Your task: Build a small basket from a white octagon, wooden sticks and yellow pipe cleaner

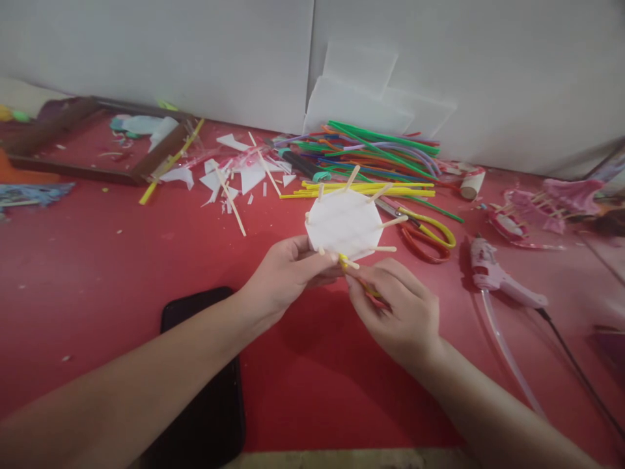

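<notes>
Far left there's a wooden frame on the red table, a black phone lower down. Mid-frame, the left hand pinches the white foam disc with sticks poking out; the right hand grips a yellow pipe cleaner at its bottom edge. Scissors and a glue gun sit to the right.

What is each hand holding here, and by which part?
The left hand grips the white foam disc by its lower edge; the right hand pinches a yellow strand near that edge.
</notes>
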